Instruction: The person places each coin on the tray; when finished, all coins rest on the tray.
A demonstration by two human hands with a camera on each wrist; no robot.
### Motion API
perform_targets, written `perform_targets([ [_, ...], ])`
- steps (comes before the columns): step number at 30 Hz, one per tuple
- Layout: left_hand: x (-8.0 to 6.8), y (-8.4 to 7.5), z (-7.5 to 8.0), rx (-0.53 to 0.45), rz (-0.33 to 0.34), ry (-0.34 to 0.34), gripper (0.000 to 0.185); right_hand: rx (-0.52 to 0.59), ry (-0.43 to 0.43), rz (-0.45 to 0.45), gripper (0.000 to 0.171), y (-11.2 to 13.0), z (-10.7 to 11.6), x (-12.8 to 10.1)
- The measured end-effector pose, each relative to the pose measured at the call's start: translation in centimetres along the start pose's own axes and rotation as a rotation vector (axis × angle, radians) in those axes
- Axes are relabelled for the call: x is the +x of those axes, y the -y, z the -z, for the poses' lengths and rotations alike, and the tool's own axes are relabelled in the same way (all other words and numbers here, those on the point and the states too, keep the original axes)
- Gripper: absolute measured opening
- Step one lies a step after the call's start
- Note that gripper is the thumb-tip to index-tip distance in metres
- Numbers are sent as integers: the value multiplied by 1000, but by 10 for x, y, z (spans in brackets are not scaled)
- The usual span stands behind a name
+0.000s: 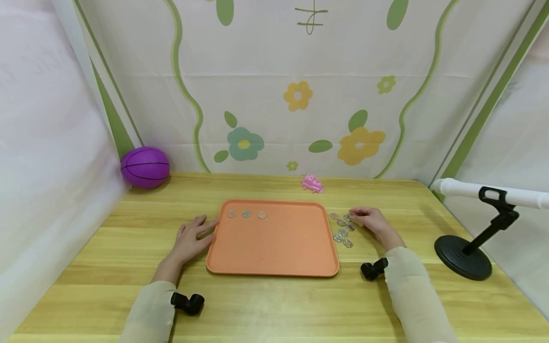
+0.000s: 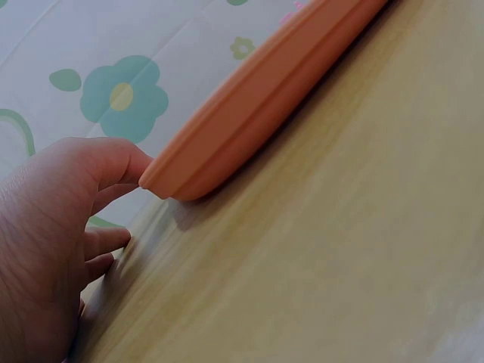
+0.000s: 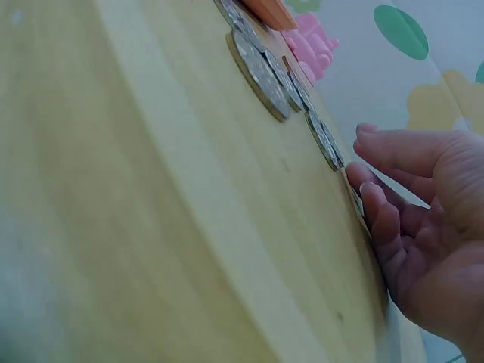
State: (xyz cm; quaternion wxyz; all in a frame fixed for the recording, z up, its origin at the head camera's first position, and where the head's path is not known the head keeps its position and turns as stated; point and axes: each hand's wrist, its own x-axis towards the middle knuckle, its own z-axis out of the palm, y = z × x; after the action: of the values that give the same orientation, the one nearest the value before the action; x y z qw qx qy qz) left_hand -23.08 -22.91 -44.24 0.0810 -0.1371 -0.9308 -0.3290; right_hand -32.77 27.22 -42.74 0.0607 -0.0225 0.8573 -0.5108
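An orange tray (image 1: 279, 247) lies on the wooden table, with three coins (image 1: 246, 214) in a row near its far left corner. My left hand (image 1: 190, 243) rests beside it, fingers spread, fingertips touching the tray's left rim; the left wrist view shows the index finger against the tray edge (image 2: 227, 125). Right of the tray several loose silvery coins (image 1: 343, 233) lie in a cluster, some overlapping. At the cluster's far right side is my right hand (image 1: 374, 223), its fingertips down by a coin (image 1: 347, 217). In the right wrist view thumb and fingers stand apart beside the coins (image 3: 261, 76).
A pink toy (image 1: 312, 184) sits behind the tray near the back edge. A purple ball (image 1: 145, 167) stands in the back left corner. On the right is a black round-based stand (image 1: 463, 257) with a white tube (image 1: 467, 188). Printed fabric walls enclose the table.
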Motion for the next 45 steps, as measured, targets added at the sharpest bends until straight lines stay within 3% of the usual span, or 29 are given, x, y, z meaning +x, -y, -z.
perform_targets([
  [14,0,2,-2,2,-11,-11,42,-83,-5,49,34,2,-9,3],
  [25,-1,-1,-2,0,-10,-15,41,-213,11,76,21,3,-10,7],
  [34,-1,-2,-1,-3,-12,-15,41,-243,1,78,19,4,-12,6],
  [45,-1,-1,-2,-2,-15,-19,42,-190,-61,169,18,-3,-10,2],
])
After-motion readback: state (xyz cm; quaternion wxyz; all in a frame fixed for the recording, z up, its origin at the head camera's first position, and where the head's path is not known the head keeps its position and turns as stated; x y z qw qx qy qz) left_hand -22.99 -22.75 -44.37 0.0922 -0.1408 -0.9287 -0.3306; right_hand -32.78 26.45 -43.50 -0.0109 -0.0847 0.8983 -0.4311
